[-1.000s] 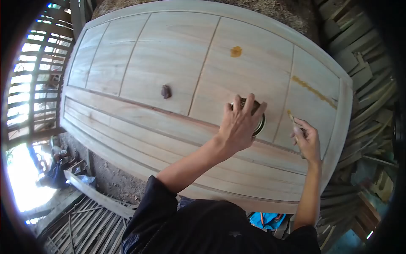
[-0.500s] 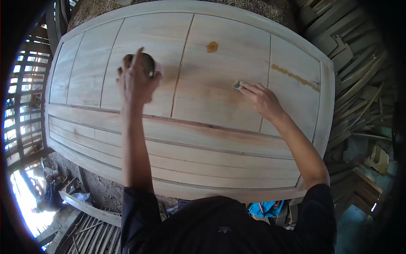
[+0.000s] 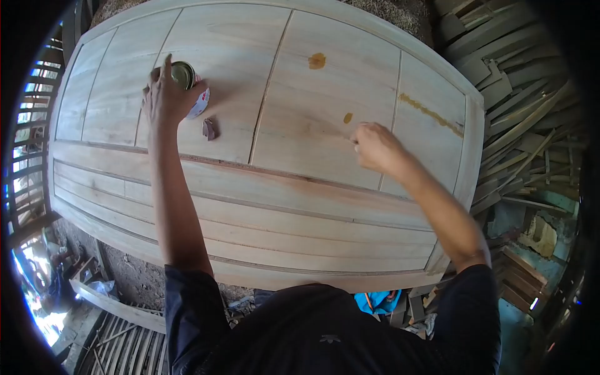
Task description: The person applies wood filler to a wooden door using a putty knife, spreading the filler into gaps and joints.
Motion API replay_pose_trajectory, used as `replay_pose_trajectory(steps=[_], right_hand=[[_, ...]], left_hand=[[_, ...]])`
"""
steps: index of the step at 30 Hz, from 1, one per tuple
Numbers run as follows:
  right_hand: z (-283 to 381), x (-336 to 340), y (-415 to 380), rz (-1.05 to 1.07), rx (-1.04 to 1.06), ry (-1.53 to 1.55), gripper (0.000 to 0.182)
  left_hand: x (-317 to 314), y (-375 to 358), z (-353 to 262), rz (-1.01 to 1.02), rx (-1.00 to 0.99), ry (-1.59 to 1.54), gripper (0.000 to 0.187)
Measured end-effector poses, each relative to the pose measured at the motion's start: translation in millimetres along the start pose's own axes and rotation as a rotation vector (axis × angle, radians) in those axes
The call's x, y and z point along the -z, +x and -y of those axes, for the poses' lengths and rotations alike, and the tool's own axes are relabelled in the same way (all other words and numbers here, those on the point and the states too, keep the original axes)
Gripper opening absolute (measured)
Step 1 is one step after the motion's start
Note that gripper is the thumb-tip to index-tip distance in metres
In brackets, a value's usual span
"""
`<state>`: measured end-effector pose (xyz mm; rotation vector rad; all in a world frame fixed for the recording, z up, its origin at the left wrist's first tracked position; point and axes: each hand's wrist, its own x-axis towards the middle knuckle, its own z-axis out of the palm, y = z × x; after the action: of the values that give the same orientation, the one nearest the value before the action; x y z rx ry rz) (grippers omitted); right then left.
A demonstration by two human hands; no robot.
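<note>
My left hand [image 3: 167, 103] is wrapped around the side of an open round tin can [image 3: 183, 75] on a pale wooden door panel [image 3: 231, 69]. Part of the can's white and red label [image 3: 199, 106] shows below my thumb. A crumpled piece of maroon sandpaper [image 3: 210, 129] lies just below the can. My right hand [image 3: 378, 149] is closed low over the panel, right of the middle seam. What its fingers pinch is mostly hidden and blurred. Close above it is a small yellow-brown filler spot [image 3: 348, 117]. A larger filler patch [image 3: 317, 60] sits farther up.
A yellow-brown filler streak [image 3: 431, 115] crosses the right-hand section of the panel. Stacked wood offcuts [image 3: 531, 125] crowd the right side. Wooden slats [image 3: 128, 350] lie at lower left, and a blue bag [image 3: 379, 302] is beneath the door's near edge.
A small filler spot now shows where my right hand was working; that hand has moved down, away from it. My left hand and the can have shifted left, and the sandpaper has come into sight.
</note>
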<state>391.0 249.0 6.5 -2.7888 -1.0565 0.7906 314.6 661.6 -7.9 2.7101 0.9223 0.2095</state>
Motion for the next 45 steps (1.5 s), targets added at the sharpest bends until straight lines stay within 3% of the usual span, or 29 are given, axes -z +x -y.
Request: replay_pose_trajectory(steps=[1, 3, 5, 6, 8, 12, 14, 15, 18, 20, 21, 23, 24, 26, 27, 29, 31, 33, 34, 35, 37, 38, 39, 41, 43, 44, 45], right_hand=[[-2, 10, -3, 0.165, -0.012, -0.010, 0.023], [-13, 14, 5, 0.101, -0.030, -0.015, 0.020], [-16, 10, 14, -0.241, 0.087, 0.112, 0.018], [-6, 6, 12, -0.233, 0.090, 0.110, 0.018], [20, 3, 5, 0.141, -0.122, -0.151, 0.023], [6, 19, -4, 0.230, -0.039, -0.181, 0.022], [-17, -3, 0, -0.298, 0.276, 0.087, 0.025], [-27, -15, -4, -0.289, 0.279, 0.088, 0.025], [-30, -13, -7, -0.247, 0.230, 0.093, 0.026], [-1, 37, -12, 0.281, -0.120, -0.201, 0.026], [-5, 32, -6, 0.280, -0.125, -0.204, 0.026], [-19, 8, 11, -0.286, 0.054, -0.035, 0.021], [-10, -6, 15, -0.278, 0.055, -0.041, 0.021], [13, -29, 27, -0.226, -0.161, -0.007, 0.017], [17, -22, 25, -0.227, -0.156, -0.008, 0.017], [35, 8, 10, 0.251, -0.133, -0.019, 0.024], [33, 24, 13, 0.265, -0.236, -0.005, 0.028], [18, 16, 27, -0.173, -0.137, 0.007, 0.025], [22, 6, 29, -0.067, -0.270, 0.160, 0.023], [23, 3, 25, -0.065, -0.267, 0.162, 0.023], [43, 13, 11, 0.224, -0.101, -0.067, 0.026], [64, 38, 0, 0.395, -0.263, 0.040, 0.026], [58, 32, -5, 0.394, -0.258, 0.039, 0.026], [33, 10, -13, -0.112, 0.220, 0.032, 0.027], [31, -7, -6, -0.165, 0.267, 0.039, 0.026], [31, -14, -2, -0.230, 0.306, 0.049, 0.026], [32, -24, 4, -0.229, 0.309, 0.049, 0.026]], left_hand=[[0, -4, 3, 0.004, 0.002, -0.007, 0.105], [3, -16, 10, -0.213, -0.080, -0.177, 0.115], [10, -40, 16, -0.244, -0.067, -0.197, 0.119], [9, -52, 25, -0.306, -0.097, -0.278, 0.115], [6, -81, 41, -0.380, -0.112, -0.424, 0.106], [-9, -169, 87, -0.362, -0.001, -0.504, 0.097], [-20, -211, 110, -0.343, 0.133, -0.547, 0.095], [-24, -230, 121, -0.340, 0.219, -0.582, 0.094], [-19, -275, 134, -0.377, 0.353, -0.526, 0.091], [-14, -305, 138, -0.383, 0.352, -0.508, 0.091], [-15, -315, 139, -0.394, 0.335, -0.500, 0.091], [-22, -337, 138, -0.388, 0.337, -0.483, 0.091], [-28, -346, 137, -0.387, 0.398, -0.509, 0.090], [-28, -358, 128, -0.374, 0.533, -0.597, 0.086], [-28, -362, 122, -0.379, 0.537, -0.596, 0.086], [-24, -374, 119, -0.382, 0.517, -0.541, 0.085], [-20, -385, 123, -0.362, 0.480, -0.431, 0.084], [-18, -395, 129, -0.391, 0.426, -0.424, 0.083], [-18, -397, 130, -0.392, 0.444, -0.438, 0.083], [-18, -400, 134, -0.394, 0.446, -0.434, 0.083], [-21, -407, 145, -0.461, 0.553, -0.567, 0.084], [-19, -412, 150, -0.457, 0.552, -0.560, 0.084], [-19, -416, 153, -0.487, 0.615, -0.575, 0.083], [-23, -426, 159, -0.519, 0.695, -0.582, 0.083], [-31, -432, 166, -0.499, 0.957, -0.722, 0.086], [-37, -433, 166, -0.502, 0.960, -0.723, 0.086], [-42, -434, 166, -0.462, 1.082, -0.844, 0.089]])
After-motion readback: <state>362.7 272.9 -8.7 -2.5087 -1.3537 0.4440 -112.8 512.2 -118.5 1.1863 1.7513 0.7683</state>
